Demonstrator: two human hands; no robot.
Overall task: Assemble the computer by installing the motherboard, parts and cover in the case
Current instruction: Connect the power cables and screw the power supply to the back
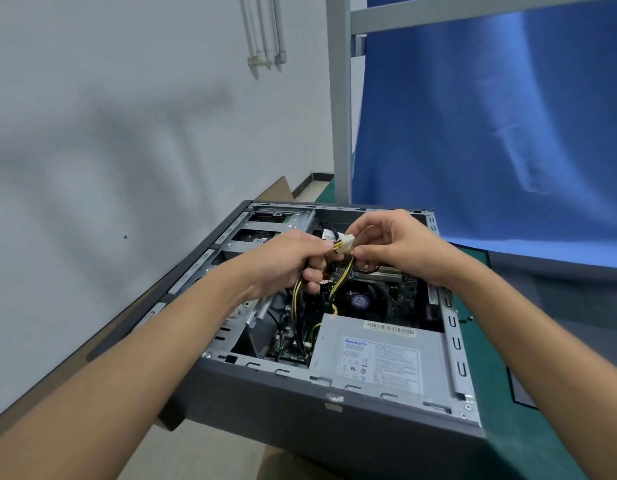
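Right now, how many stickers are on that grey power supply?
2: a narrow barcode strip near the power supply's far edge, and a large printed label nearer the camera. Its other faces are hidden.

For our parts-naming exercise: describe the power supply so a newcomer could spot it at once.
Find the open grey computer case on the green mat. In its near corner sits the power supply, a metal box. Only it carries a barcode strip and a printed label.
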